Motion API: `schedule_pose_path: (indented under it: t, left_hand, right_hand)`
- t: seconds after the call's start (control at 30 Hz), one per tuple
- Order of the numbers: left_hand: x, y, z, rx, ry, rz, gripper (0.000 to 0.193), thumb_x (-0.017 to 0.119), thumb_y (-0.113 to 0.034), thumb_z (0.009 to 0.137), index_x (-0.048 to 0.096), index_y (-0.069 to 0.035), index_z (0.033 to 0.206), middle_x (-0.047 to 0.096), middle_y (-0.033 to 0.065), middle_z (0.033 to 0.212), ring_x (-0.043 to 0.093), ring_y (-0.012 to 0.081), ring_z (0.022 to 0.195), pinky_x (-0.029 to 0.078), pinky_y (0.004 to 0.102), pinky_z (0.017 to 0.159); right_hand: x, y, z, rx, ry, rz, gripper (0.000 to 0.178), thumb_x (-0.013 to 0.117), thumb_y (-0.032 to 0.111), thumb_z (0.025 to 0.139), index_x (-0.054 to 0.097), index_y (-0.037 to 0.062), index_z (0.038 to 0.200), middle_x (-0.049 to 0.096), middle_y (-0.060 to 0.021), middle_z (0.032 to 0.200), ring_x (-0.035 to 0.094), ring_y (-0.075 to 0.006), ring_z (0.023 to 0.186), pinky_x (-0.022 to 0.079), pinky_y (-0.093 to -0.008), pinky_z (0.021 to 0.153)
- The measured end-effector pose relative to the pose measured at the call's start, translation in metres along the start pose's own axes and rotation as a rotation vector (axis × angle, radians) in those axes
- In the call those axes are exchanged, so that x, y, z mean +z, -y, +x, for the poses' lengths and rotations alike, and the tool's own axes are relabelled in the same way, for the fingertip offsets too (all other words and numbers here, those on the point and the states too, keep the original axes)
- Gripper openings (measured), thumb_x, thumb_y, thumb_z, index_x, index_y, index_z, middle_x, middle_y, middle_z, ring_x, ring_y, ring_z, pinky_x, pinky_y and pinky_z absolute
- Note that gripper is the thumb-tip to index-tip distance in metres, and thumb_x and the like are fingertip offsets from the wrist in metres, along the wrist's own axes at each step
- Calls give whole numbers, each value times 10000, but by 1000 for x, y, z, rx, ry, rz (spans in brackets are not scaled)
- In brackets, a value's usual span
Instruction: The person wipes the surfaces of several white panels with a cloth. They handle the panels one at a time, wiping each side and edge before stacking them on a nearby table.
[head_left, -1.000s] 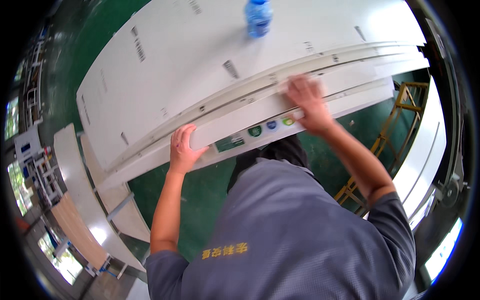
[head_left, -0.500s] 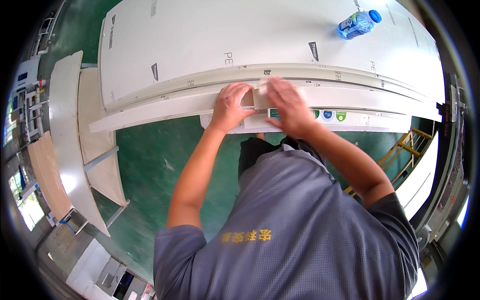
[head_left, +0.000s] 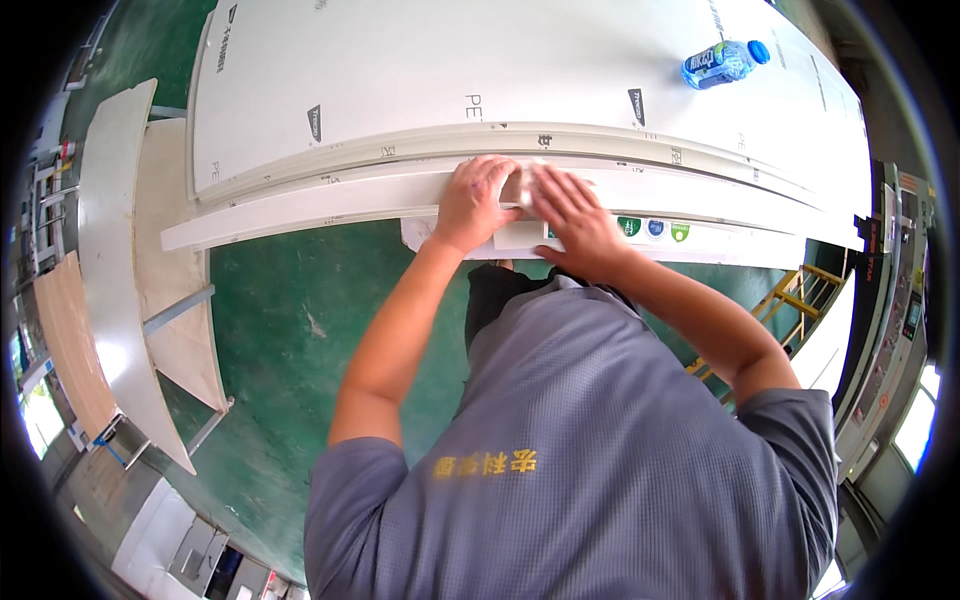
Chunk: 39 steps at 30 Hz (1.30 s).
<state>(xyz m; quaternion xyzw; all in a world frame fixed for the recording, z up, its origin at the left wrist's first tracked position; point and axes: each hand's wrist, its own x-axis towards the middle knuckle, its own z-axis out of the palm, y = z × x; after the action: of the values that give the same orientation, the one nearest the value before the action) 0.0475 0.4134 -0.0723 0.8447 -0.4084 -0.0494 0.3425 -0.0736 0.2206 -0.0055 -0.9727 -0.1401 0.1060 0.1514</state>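
Note:
A long, narrow white board [head_left: 370,197] lies along the near side of a stack of panels in front of me. My left hand [head_left: 478,205] is closed over it near the middle, fingers across the top and thumb at the near edge. My right hand [head_left: 580,220] lies just to the right, its fingers pressing a small crumpled white wad [head_left: 529,186], like tissue or cloth, onto the board. Its fingertips almost meet those of my left hand. A small brownish patch shows between the two hands; what it is I cannot make out.
Large white panels [head_left: 420,60] fill the far side, with a blue-capped water bottle [head_left: 722,65] lying on them. Under the narrow board is a white piece with round stickers [head_left: 720,243]. Other boards [head_left: 110,270] stand at left, a yellow ladder [head_left: 790,305] at right.
My right hand, blurred before, has shifted slightly with the wad, closer to my left hand. My left hand still grips the board. The whole view has shifted a little.

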Motion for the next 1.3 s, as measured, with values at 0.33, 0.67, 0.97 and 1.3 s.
schedule_pose_path:
  t: [0.33,0.67,0.97,1.3]
  left_hand:
    - [-1,-3,0,28,-15,-43,663,913,-296,700,667,-108,1287,708,75,1289,631,286,1241,471,436,1073]
    - [-2,-2,0,50,-20,-23,655,908,-276,707,674,-71,1282,721,72,1246,646,285,1194,476,430,1045]
    - [-1,-6,0,33,-4,4,659,893,-337,731,672,-122,1314,711,52,1286,633,281,1214,479,427,1055]
    - [-2,-8,-5,14,-19,-9,630,900,-316,718,686,-111,1273,716,69,1258,629,284,1207,473,431,1056]
  right_hand:
    - [4,5,1,-78,49,-51,852,652,503,947,384,16,1593,273,-185,1713,202,-320,1608,146,-470,1320]
    - [-2,-14,-1,-202,14,36,788,732,383,915,436,57,1568,306,-149,1707,239,-299,1601,186,-481,1310]
    - [1,-13,-3,-155,-57,57,751,744,324,931,440,123,1588,301,-145,1711,236,-326,1601,195,-502,1304]
    - [-4,-17,-20,-75,20,-93,794,714,418,943,390,157,1620,235,-170,1731,176,-358,1616,143,-531,1309]
